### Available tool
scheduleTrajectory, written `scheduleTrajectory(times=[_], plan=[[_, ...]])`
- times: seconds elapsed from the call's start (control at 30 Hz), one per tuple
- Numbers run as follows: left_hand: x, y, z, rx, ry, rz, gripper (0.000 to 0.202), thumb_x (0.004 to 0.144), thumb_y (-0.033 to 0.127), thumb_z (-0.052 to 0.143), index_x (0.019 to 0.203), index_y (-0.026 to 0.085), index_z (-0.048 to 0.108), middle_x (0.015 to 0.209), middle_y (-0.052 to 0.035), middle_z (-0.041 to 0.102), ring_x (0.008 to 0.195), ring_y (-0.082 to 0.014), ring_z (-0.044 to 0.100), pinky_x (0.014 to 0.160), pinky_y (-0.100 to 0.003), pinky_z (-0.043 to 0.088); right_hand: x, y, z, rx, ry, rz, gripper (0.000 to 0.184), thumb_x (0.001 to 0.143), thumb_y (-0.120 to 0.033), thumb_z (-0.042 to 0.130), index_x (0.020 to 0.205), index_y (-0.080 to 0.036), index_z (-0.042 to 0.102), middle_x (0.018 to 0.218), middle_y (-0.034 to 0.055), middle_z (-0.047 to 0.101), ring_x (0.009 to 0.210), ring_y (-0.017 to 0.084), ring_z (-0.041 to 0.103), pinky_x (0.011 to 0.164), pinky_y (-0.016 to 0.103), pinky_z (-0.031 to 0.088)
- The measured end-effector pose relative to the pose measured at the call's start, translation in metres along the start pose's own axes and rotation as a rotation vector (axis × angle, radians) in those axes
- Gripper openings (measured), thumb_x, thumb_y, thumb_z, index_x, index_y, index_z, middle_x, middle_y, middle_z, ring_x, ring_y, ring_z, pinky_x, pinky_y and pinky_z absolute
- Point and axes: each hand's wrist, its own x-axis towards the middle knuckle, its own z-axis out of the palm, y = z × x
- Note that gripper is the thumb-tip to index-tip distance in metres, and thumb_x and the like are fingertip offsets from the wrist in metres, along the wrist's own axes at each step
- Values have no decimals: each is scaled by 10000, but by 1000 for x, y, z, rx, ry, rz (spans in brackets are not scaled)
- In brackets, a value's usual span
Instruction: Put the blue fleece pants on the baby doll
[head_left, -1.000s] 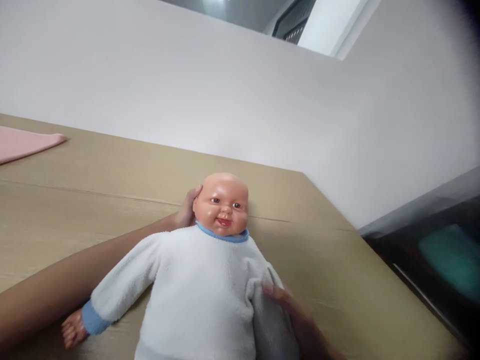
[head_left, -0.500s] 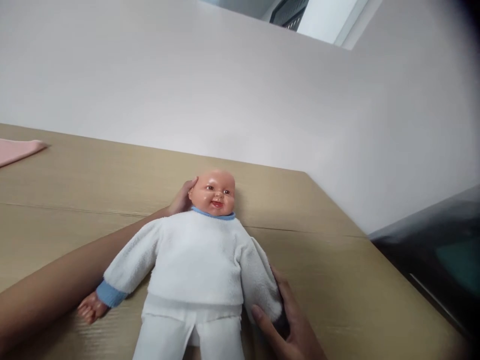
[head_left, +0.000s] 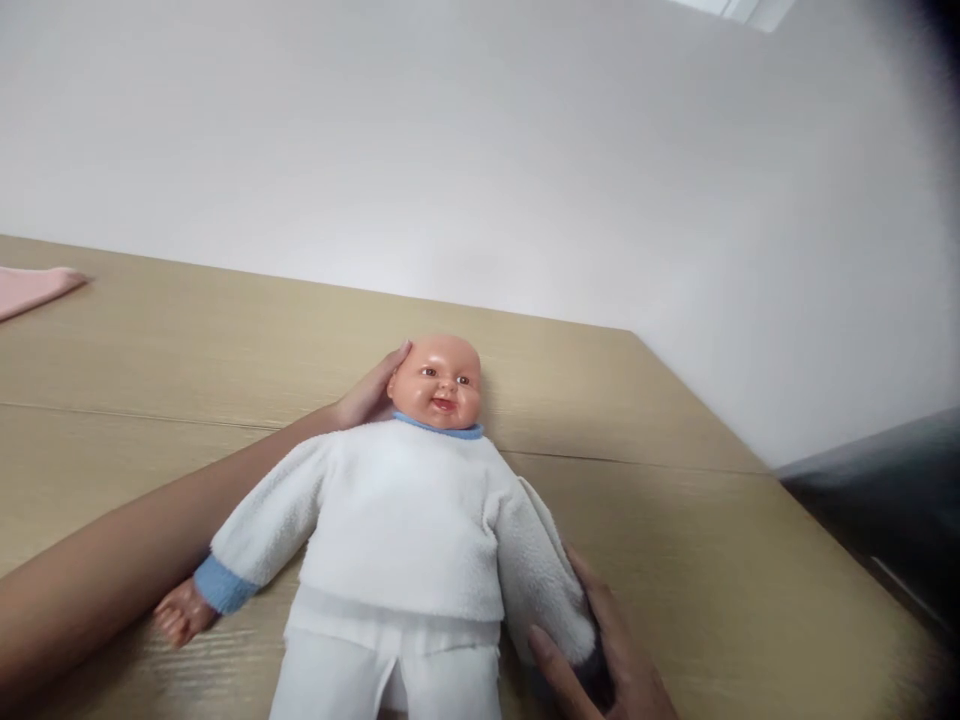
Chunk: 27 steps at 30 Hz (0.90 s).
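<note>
A baby doll (head_left: pixel 405 520) lies on its back on the wooden table, its head toward the wall. It wears a white fleece top with blue collar and cuff, and white trousers whose lower ends are out of view. My left hand (head_left: pixel 371 393) cups the side and back of the doll's head, most of its fingers hidden behind it. Around the doll's sleeve end, at the lower right, my right hand (head_left: pixel 607 650) is wrapped with the thumb on the near side. The doll's hand on that side is hidden.
A pink cloth (head_left: pixel 37 288) lies at the far left of the wooden table (head_left: pixel 187 330). Behind the table rises a pale wall (head_left: pixel 375 150). Beyond the right edge is a dark covered object (head_left: pixel 885 510).
The view has tilted down a little, so less of the window opening shows. The doll's head and the sleeve in my right hand appear slightly farther right; both hands keep their holds.
</note>
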Motion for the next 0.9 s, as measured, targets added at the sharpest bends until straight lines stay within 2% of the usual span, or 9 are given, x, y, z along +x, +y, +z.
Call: scheduleTrajectory(times=[0.1,0.23,0.3,0.47,0.53,0.67,0.77,0.83,0.9], plan=[[-1,8,-8,28,19,-27,849,1057,830,607,1525,136,746,1461,-189,816,1507,-403,695,1368,-519,465,-3,-1,5,-9,9,-45,802,1013,-716,715,1690,-306,590,1731,103,624,1658,410,523,1400,529,425],[0,17,-16,33,-37,-54,893,1056,852,579,1572,136,712,1488,-194,801,1500,-407,700,1351,-520,481,-7,16,9,-49,34,-146,841,1020,-615,739,1770,-322,496,1777,112,565,1669,450,498,1399,630,428],[0,18,-16,40,-65,-51,908,1059,861,561,1602,146,689,1476,-198,807,1463,-415,727,1333,-532,497,-6,28,7,-95,8,-203,843,1023,-551,759,1790,-372,458,1799,87,540,1666,468,497,1373,670,463],[2,17,-13,68,-51,-18,905,1084,857,516,1610,140,685,1460,-206,813,1442,-396,745,1339,-516,488,2,43,-5,-169,-85,-329,1028,980,-439,833,1831,-556,269,1828,0,503,1661,481,497,1295,689,564],[2,16,-12,78,-38,-17,906,1084,856,513,1592,129,701,1450,-207,818,1461,-397,731,1347,-520,480,5,42,-9,-181,-93,-352,1028,978,-426,831,1818,-597,264,1820,-15,512,1649,483,511,1282,696,576],[1,15,-10,79,-39,-6,849,1080,805,579,1568,126,723,1448,-202,820,1482,-420,712,1350,-551,482,6,35,-10,-152,-83,-364,1014,970,-403,837,1816,-572,304,1789,16,557,1613,513,547,1271,731,570],[-4,14,-10,81,32,38,731,1082,730,654,1495,139,776,1480,-189,807,1500,-409,700,1370,-523,468,5,32,-11,-148,-90,-355,1008,970,-407,835,1812,-579,308,1782,-4,565,1602,512,561,1280,726,562],[-9,14,-9,98,61,28,698,1073,733,679,1442,155,810,1510,-186,790,1518,-400,686,1374,-502,470,4,31,-11,-154,-105,-350,1001,977,-405,829,1812,-583,306,1788,-5,556,1606,505,560,1297,720,547],[-15,16,-6,132,29,8,705,1060,741,704,1447,161,811,1558,-192,759,1545,-412,660,1372,-519,477,5,32,-12,-158,-115,-340,990,985,-404,822,1816,-570,311,1790,10,553,1607,501,560,1318,721,521]])
